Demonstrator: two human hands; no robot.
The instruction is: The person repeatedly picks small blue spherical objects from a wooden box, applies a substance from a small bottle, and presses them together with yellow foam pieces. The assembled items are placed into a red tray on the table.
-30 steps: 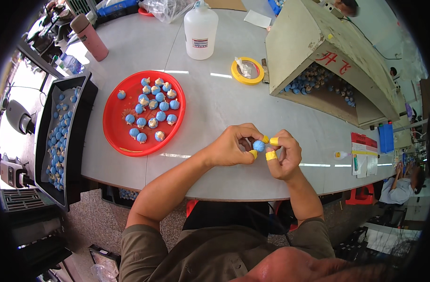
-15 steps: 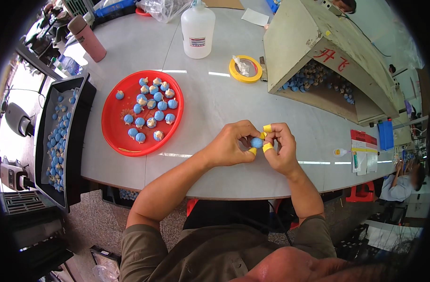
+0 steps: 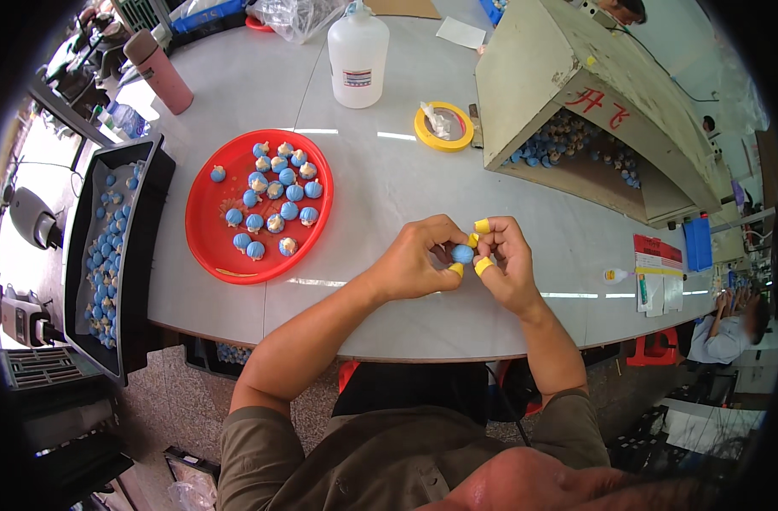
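Note:
Above the table's near edge, a small blue ball (image 3: 462,255) with a grooved look is pinched between the thumb and fingers of my left hand (image 3: 419,260). My right hand (image 3: 508,268) is right beside the ball, its fingers curled in and pressed together near the ball's right side. Whatever those fingertips hold is too small to make out. Yellow tape wraps several fingertips on both hands. To the left, a round red tray (image 3: 203,243) carries several similar blue balls, many with cream-coloured tufts or tips.
A long black bin (image 3: 151,226) of blue balls stands at the left. A beige metal box (image 3: 525,77), open at the front, holds more at the right. Behind are a white plastic bottle (image 3: 357,64), a yellow tape roll (image 3: 466,136) and a pink flask (image 3: 161,77). Papers (image 3: 659,268) lie far right.
The blue ball has turned slightly and moved a little left in my left hand's fingers. My right fingertips have shifted slightly. The tray's contents look the same.

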